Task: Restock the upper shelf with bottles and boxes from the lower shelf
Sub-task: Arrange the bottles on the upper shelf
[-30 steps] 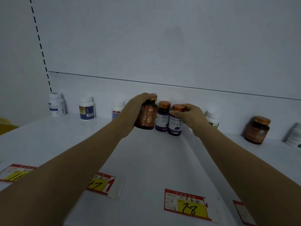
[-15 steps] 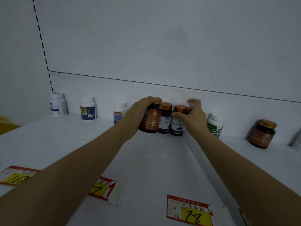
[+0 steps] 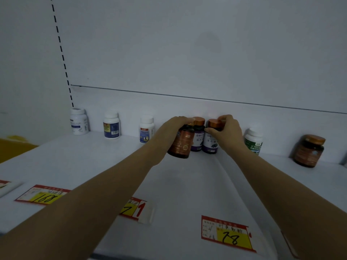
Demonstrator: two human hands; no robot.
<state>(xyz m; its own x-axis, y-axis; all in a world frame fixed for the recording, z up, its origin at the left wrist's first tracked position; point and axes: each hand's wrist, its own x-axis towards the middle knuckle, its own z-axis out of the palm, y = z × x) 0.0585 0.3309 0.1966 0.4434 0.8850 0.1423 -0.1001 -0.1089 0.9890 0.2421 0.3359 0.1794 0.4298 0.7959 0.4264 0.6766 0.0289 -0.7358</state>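
My left hand (image 3: 170, 131) grips a brown bottle (image 3: 181, 142) with an orange label from above, at the back of the white shelf (image 3: 187, 184); it leans a little. Right beside it stand two purple bottles with copper caps. The first purple bottle (image 3: 197, 140) stands free between my hands. My right hand (image 3: 228, 133) holds the second purple bottle (image 3: 210, 144) by its cap and side. All three bottles are close together against the back wall.
Along the back wall stand three white bottles on the left (image 3: 79, 121) (image 3: 111, 125) (image 3: 146, 131), a white bottle with a green label (image 3: 253, 141) and a brown jar (image 3: 308, 151) on the right. Red-and-yellow price tags (image 3: 227, 233) line the shelf's front edge.
Both hands have pushed their bottles back towards the wall. My right hand, briefly loose half a second ago, has closed on the second purple bottle's cap again.
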